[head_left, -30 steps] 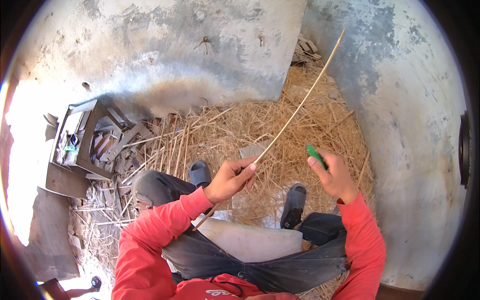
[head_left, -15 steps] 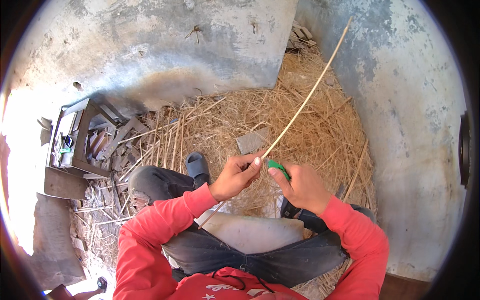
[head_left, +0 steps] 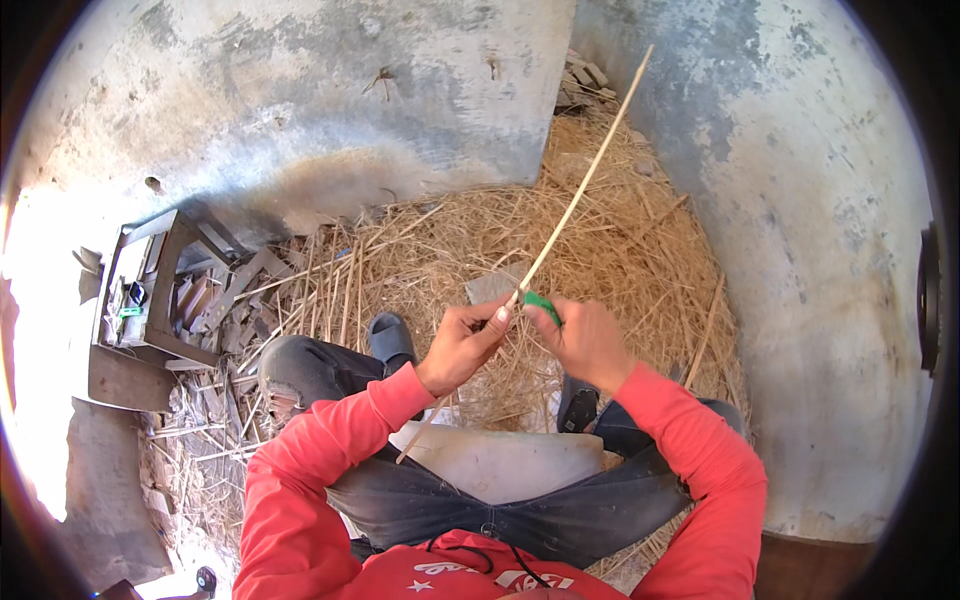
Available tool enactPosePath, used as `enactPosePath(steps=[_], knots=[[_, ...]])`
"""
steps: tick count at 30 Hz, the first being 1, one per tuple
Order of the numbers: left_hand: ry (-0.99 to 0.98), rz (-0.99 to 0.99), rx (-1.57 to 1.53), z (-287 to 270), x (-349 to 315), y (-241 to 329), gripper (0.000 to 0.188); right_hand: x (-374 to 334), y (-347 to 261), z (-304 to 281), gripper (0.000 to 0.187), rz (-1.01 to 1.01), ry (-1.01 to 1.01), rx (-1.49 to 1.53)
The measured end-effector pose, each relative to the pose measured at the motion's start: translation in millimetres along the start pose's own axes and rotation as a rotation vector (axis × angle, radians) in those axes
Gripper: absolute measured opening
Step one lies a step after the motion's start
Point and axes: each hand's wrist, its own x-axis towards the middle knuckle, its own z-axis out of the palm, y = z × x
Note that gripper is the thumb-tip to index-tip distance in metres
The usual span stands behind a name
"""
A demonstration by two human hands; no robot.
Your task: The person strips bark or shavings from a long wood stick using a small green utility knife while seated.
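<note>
A long, thin, pale stick [head_left: 581, 189] slants up and to the right from my left hand [head_left: 462, 346], whose fingers are pinched round it. Its lower end comes out under the wrist, over my lap. My right hand [head_left: 592, 345] is closed round a green-handled knife [head_left: 541, 304]. The knife's front end rests against or very near the stick, just above my left thumb. Its blade is too small to make out.
Straw and shavings [head_left: 640, 270] cover the floor, with a flat grey slab [head_left: 497, 284] among them. A white block [head_left: 505, 465] lies between my legs. To the left stands a wooden stool [head_left: 165, 290] with small items on it. Grey walls [head_left: 820, 260] rise close by.
Both hands have shifted slightly left and up in the picture, and the stick's tip has swung left. The knife stays beside the stick, still in my right hand.
</note>
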Motion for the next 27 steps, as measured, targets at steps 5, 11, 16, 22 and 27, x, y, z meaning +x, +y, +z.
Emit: enactPosePath(steps=[5,11,16,22,27], knots=[[-0.068,-0.071,-0.109,4.0,-10.3,2.6,0.051,13.8,8.0,-26.2,0.07,0.082,0.016,0.05],[-0.111,-0.118,-0.17,-2.0,-17.2,1.7,0.051,11.6,17.5,-12.4,0.072,0.192,-0.114,0.112],[-0.098,-0.088,-0.185,0.9,-11.7,3.6,0.052,-7.5,-3.0,-8.3,0.077,0.006,-0.097,0.165],[-0.163,-0.139,-0.175,-0.6,-20.2,2.8,0.048,21.6,39.5,-37.3,0.069,0.257,-0.087,0.133],[-0.151,-0.093,-0.089,-5.2,-11.8,9.3,0.047,-17.3,-3.9,-3.3,0.07,0.011,-0.112,0.16]])
